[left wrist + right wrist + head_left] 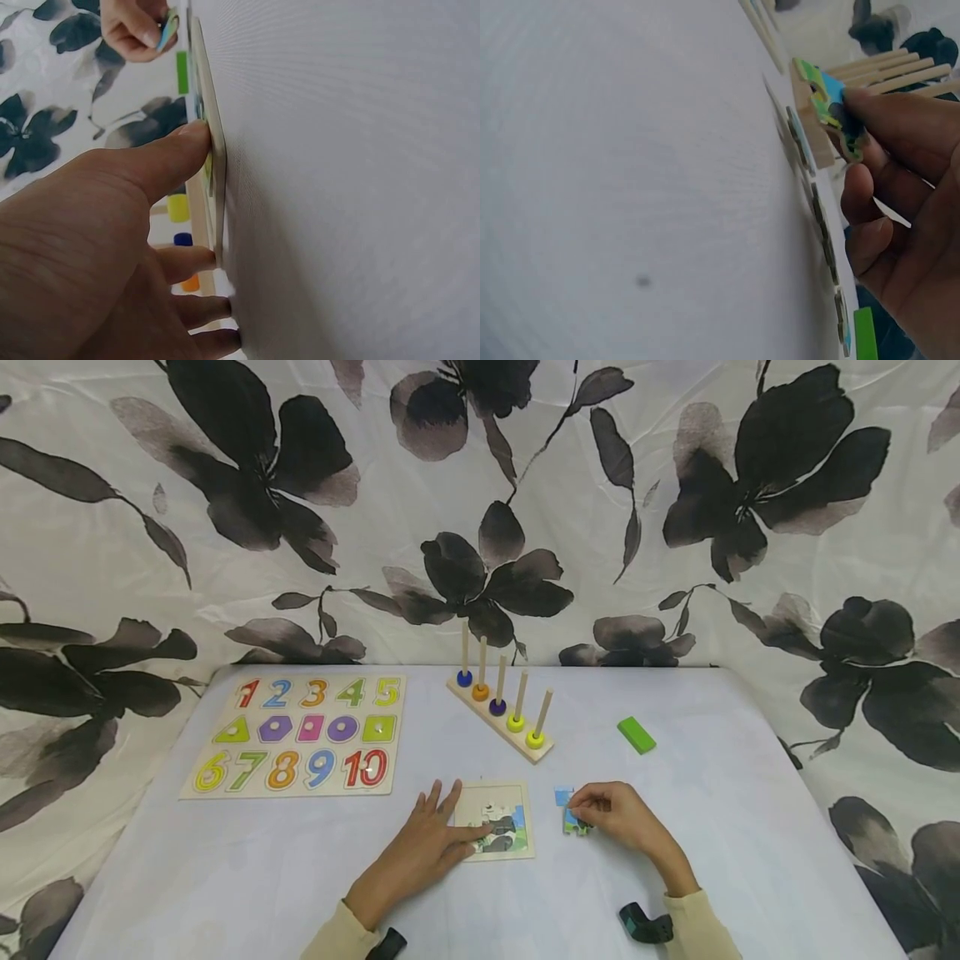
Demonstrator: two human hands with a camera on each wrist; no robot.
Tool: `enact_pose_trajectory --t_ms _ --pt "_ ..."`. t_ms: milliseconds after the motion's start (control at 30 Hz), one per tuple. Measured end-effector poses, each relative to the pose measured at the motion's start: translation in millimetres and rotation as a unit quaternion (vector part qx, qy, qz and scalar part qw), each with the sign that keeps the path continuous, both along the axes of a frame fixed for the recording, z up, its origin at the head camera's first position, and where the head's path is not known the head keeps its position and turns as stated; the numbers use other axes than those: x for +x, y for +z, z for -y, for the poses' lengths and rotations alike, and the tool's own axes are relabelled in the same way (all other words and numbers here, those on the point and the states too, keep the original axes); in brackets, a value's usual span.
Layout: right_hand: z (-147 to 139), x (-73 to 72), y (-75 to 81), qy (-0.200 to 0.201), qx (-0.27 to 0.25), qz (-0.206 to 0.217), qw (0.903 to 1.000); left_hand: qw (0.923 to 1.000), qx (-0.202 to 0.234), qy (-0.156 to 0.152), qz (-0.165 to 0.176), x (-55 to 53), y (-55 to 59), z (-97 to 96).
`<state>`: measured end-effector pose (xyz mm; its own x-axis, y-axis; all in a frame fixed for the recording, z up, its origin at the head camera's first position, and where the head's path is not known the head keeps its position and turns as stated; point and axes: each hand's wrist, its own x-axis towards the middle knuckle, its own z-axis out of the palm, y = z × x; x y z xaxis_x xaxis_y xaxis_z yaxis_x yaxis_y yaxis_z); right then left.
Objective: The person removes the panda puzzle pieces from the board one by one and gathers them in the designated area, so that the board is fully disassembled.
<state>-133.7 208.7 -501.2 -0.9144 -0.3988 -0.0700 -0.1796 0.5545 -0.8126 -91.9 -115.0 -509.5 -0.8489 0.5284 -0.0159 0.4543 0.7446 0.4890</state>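
A square wooden jigsaw board (495, 855) lies on the table, partly filled with a black-and-white animal picture. My left hand (423, 843) is spread at its left side. The thumb rests on the board, and in the left wrist view a fingertip touches the board's edge (218, 150). To the right of the board, my right hand (622, 814) pinches a blue, green and black puzzle piece (831, 105) between thumb and fingers. In the right wrist view the piece is held above the table. A light-blue puzzle piece (563, 795) shows beside the right fingertips, and several pieces (825, 232) lie flat on the table.
Behind the jigsaw board stands a wooden peg stacker (498, 720) with coloured rings. At the left lies a number and shape board (292, 735). A green block (637, 735) sits at the back right. Floral cloth (480, 485) hangs behind the table.
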Motion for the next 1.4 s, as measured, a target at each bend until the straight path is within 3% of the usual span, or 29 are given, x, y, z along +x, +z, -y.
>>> enact_pose_trajectory --t_ms 300,633,1400 --pt "7.9 2.3 -3.7 0.02 0.022 -0.034 0.999 1.0 -0.004 0.003 0.0 -0.2 -0.3 -0.2" --pt "12.4 2.9 -6.8 0.011 0.052 -0.052 0.9972 1.0 -0.003 0.004 0.001 0.0 -1.0 -1.0" --pt "14.1 4.4 -7.5 0.011 0.05 -0.079 0.9956 0.9999 -0.002 0.007 0.007 -0.4 -0.6 -0.6"
